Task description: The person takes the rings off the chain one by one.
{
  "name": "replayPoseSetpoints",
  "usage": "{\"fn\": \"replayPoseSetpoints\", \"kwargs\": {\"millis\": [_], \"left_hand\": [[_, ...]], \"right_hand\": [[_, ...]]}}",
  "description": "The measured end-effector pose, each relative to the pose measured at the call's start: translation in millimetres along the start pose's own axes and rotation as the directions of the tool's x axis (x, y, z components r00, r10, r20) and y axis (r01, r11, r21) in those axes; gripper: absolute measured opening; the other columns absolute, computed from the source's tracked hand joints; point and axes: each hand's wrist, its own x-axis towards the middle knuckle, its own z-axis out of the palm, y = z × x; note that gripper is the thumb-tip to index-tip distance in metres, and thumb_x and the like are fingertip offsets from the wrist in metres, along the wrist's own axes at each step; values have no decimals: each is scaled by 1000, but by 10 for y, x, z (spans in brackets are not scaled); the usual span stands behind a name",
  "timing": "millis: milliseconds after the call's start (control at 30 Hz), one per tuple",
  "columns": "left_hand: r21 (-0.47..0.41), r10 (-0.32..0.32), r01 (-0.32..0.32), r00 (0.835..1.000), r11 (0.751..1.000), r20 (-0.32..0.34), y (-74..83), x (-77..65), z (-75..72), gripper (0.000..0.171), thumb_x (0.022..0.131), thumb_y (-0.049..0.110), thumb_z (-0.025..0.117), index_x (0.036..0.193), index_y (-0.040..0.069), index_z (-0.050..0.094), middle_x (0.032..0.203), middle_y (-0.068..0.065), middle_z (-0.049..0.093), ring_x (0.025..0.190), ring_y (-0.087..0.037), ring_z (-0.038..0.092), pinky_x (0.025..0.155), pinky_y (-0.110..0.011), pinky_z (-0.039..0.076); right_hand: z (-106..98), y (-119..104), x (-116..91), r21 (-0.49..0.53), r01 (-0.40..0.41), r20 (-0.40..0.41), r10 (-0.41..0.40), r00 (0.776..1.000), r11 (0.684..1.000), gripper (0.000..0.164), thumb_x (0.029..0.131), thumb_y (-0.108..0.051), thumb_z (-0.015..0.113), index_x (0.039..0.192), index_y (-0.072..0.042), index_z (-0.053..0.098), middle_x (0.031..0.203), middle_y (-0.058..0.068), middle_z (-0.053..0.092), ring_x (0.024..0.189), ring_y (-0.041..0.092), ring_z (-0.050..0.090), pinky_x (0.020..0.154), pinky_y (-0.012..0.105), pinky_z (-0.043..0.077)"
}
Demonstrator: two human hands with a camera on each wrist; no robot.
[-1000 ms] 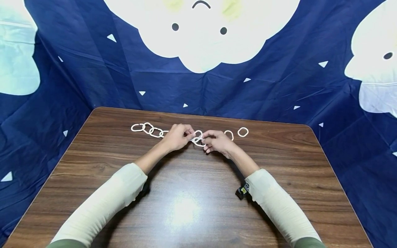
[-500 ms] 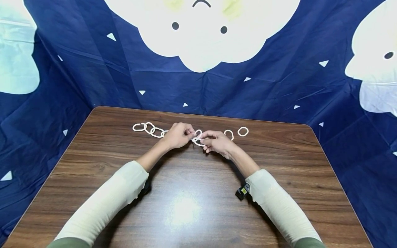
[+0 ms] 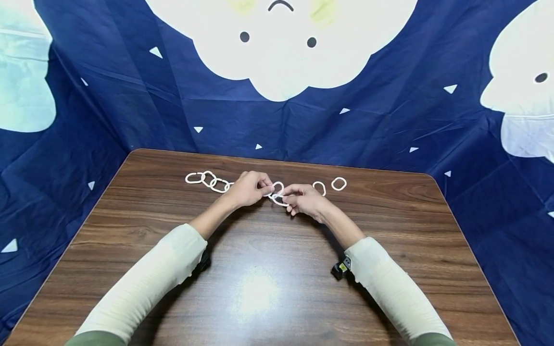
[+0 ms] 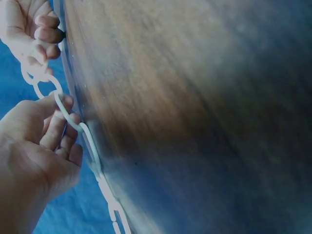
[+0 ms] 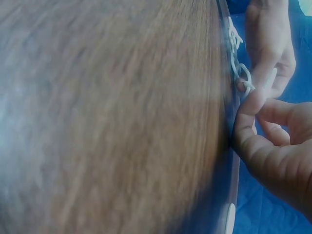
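Observation:
A chain of joined white plastic links (image 3: 214, 181) runs along the table's far side and passes under my left hand (image 3: 250, 188). The thumb and fingers of that hand pinch a link (image 4: 59, 103) near the chain's right end. Facing it, my right hand (image 3: 305, 198) pinches an oval white link (image 3: 278, 202) between thumb and fingers. Another link (image 3: 282, 184) stands up between the hands and overlaps the one in my right hand. Fingers partly hide where these links meet. In the right wrist view, both hands' fingertips are close together.
Two loose white links lie right of my right hand, a nearer link (image 3: 324, 189) and a farther link (image 3: 333, 184). The brown wooden table (image 3: 259, 250) ends just beyond them, before a blue cloth backdrop (image 3: 242, 120) with clouds.
The chain's left part has shifted slightly right. Between the hands, the upper link tilted and rose again, while the right hand has moved slightly right with its link.

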Motion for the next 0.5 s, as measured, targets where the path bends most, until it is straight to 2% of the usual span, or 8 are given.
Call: {"fn": "replayPoseSetpoints", "kwargs": {"millis": [100,267,500], "left_hand": [[-2,-8,8,1000,1000,0,34,-16,-14,10,105,26,80,97,21,83,90,2,80,88,-17,71,85,-37,56],[53,-13,13,1000,998,-14,-137,76,62,10,105,31,81,95,30,82,88,11,79,90,-12,71,87,-35,57],[82,-10,10,1000,997,-3,-194,100,79,11,104,33,83,93,33,82,87,15,79,94,-15,71,90,-37,57]], "right_hand": [[-28,9,-11,-30,-7,-7,7,1000,1000,29,109,5,63,137,12,68,89,2,68,72,12,65,64,22,59],[-95,13,-58,-47,-9,-15,8,1000,999,29,109,5,63,137,11,69,91,3,70,73,12,65,65,23,60],[-205,-6,-138,-70,23,-16,-24,1000,997,30,109,5,63,137,13,69,90,5,71,74,13,67,66,24,62]]}}
